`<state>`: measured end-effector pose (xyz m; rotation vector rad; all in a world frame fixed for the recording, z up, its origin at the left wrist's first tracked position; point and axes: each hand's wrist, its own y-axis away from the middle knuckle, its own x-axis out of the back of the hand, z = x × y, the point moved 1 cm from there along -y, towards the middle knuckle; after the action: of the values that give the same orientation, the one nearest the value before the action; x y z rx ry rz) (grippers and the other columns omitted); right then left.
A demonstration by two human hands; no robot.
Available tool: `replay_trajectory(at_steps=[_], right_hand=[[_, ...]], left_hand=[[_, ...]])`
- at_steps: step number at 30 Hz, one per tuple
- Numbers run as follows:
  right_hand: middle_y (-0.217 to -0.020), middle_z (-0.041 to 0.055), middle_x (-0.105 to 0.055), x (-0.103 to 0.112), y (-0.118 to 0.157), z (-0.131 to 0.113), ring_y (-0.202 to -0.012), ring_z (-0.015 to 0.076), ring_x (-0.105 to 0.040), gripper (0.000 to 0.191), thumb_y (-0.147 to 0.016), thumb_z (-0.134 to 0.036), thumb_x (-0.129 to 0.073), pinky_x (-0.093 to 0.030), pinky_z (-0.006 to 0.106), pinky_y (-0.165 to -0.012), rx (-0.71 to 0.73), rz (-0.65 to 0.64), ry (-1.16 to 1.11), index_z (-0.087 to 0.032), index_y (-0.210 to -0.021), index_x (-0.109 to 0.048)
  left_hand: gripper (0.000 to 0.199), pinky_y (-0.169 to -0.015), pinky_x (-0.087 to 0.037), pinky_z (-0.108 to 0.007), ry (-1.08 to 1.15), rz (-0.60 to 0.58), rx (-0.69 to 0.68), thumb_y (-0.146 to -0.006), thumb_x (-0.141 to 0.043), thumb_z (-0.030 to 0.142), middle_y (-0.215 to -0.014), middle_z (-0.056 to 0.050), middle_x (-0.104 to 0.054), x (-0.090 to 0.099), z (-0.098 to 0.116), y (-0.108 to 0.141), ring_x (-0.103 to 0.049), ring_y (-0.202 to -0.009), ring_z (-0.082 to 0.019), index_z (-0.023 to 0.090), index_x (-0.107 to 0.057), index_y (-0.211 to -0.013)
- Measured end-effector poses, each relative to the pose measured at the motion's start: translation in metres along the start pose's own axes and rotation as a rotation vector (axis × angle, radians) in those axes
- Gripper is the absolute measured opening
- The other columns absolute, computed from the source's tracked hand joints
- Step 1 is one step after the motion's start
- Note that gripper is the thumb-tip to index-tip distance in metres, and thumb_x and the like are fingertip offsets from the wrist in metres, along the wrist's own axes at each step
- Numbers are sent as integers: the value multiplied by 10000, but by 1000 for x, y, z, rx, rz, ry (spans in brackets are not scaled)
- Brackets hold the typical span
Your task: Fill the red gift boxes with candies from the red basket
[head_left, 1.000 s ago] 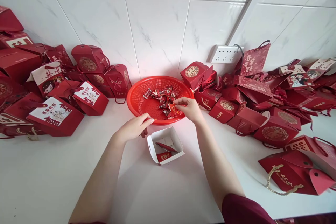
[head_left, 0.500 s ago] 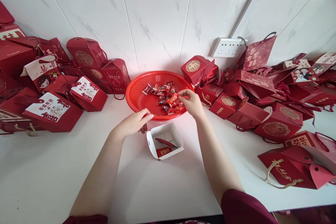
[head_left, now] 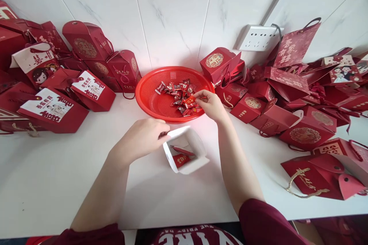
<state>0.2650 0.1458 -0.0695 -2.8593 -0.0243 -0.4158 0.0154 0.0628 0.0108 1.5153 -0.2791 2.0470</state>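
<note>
My left hand [head_left: 146,136] grips the upper left edge of an open gift box [head_left: 198,142], its fingers curled round the rim. The box has a white inside and tilts a little. Two red wrapped packets [head_left: 181,159] lie in its bottom. Over the right side of a red plastic basket [head_left: 145,105], my right hand [head_left: 212,104] pinches an orange-red wrapped candy [head_left: 189,101] between thumb and fingers. Below that candy, a heap of small wrapped candies [head_left: 176,92] covers part of the basket's floor.
Red gift boxes [head_left: 54,113] are piled on the left. More boxes [head_left: 307,128] crowd the right side, one with a rope handle [head_left: 306,195] near the front edge. A power strip [head_left: 254,38] sits against the tiled wall [head_left: 172,15] behind the white table [head_left: 172,206].
My left hand has moved from the basket's front rim down to the box and taken hold of its edge. The box now tilts. My right hand still holds the candy over the basket.
</note>
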Motion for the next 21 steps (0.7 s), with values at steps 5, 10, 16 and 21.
replay_trajectory(at_steps=[5, 10, 16, 21], right_hand=[[-920, 28, -693, 2, 0, 1, -790, 175, -675, 163, -836, -237, -552, -573, 360, -800, 10, 2, 83, -200, -961, -650], [-919, 32, -693, 1, -1, -1, -777, 184, -692, 147, -825, -213, -559, -586, 370, -781, -10, -7, 69, -202, -945, -645], [-1044, 71, -691, -5, 2, -13, -978, 223, -693, 165, -853, -234, -564, -572, 404, -876, -20, -58, -158, -199, -1004, -622], [-1292, 70, -628, -15, -33, -37, -1226, 222, -560, 308, -874, -180, -556, -415, 399, -1076, 95, -70, 294, -205, -1171, -630]], left_hand=[[345, -658, -341, -304, 222, -6, 12, -875, -463, 526, -691, -21, -570, 7, 18, 12, -529, -696, -211, 234, -546, -712], [299, -536, -236, -287, 245, 35, 79, -900, -427, 414, -619, 10, -418, -5, 1, -6, -380, -547, -144, 207, -379, -691], [279, -514, -261, -262, 296, 77, 79, -904, -440, 392, -634, 17, -439, -15, -24, -26, -411, -563, -143, 210, -368, -705], [357, -711, -458, -275, 482, 51, 36, -828, -600, 348, -995, -20, -691, -13, -28, -19, -642, -885, -222, 288, -576, -1179]])
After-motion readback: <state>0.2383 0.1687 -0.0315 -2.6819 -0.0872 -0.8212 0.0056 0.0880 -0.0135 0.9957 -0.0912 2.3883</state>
